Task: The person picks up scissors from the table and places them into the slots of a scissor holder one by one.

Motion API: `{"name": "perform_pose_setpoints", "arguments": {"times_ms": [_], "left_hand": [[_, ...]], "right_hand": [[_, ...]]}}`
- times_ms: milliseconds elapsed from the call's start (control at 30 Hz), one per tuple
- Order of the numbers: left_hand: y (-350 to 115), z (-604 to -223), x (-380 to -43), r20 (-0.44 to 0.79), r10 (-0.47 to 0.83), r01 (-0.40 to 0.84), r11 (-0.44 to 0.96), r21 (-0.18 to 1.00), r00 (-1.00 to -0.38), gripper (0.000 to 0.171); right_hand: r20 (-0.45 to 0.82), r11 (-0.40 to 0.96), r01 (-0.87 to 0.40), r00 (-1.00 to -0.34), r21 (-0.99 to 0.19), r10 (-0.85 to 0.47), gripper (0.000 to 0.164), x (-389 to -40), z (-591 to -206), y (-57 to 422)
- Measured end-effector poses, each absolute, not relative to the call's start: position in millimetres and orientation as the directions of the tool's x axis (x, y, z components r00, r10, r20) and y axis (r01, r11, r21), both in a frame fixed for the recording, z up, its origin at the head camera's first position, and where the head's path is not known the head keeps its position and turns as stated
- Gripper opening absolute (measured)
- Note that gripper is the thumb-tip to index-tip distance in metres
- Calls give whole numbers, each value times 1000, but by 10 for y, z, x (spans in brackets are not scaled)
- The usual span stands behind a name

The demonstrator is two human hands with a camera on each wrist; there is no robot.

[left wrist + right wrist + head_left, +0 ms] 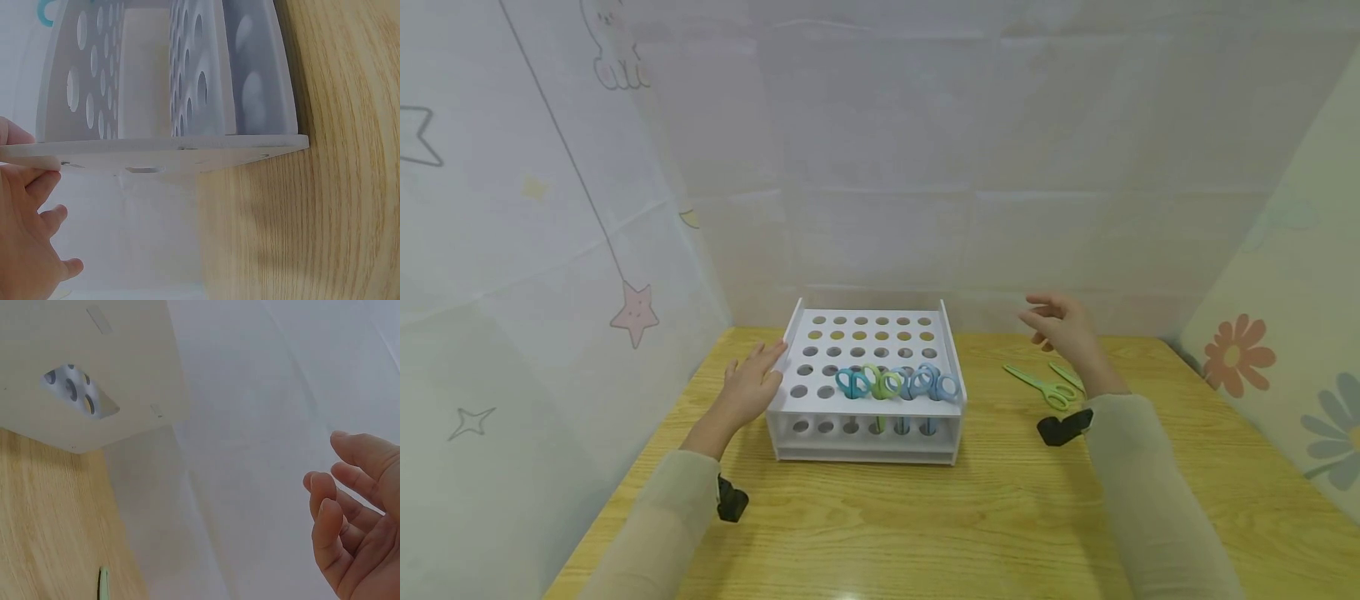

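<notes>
A white rack (865, 403) with rows of round holes stands on the table. Several pairs of scissors sit upright in its front row, handles up: teal scissors (853, 383), green scissors (881, 381) and light blue scissors (945, 385). My left hand (751, 387) pinches the rack's left side panel (169, 145) between thumb and fingers, the other fingers spread. Held in the air right of the rack, my right hand (1063, 332) is empty, its fingers loosely bent. Below it, green scissors (1047, 387) lie on the table, with a second green pair (1067, 376) partly hidden by the wrist.
The wooden table (865, 525) runs back to a pale cloth wall (880, 208). Patterned cloth closes off the left and right sides. A black wrist camera (731, 500) is strapped under the left forearm, another camera (1063, 427) under the right.
</notes>
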State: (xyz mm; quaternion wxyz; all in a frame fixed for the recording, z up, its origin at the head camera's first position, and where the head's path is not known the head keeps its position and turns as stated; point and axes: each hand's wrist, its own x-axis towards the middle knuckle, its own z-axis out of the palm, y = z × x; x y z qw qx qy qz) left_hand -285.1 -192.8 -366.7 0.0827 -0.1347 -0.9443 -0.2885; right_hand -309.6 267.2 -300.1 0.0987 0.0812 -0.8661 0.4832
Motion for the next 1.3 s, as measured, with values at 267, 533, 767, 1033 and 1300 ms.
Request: {"name": "perform_pose_setpoints", "arguments": {"times_ms": [267,533,767,1033,1300], "left_hand": [[-1929,-3661,-2847,228,210,301,797,524,-951,53],[-1934,-3654,-2844,223,210,299,791,533,-952,52],[-1931,-3655,-2838,225,213,303,790,532,-951,52],[-1936,-3664,-2851,230,213,306,789,533,-950,52],[-1931,-3660,-2853,224,215,304,789,533,-951,52]], "right_hand": [[232,548,-217,-972,-808,-43,55,-3118,-3119,2814],[192,565,-165,-981,-809,-12,56,-3131,-3256,2951],[179,581,-144,-984,-801,2,53,-3113,-3393,3066],[126,596,-84,-992,-798,29,54,-3106,-3538,3171],[115,606,-69,-993,-793,37,57,-3103,-3685,3263]]}}
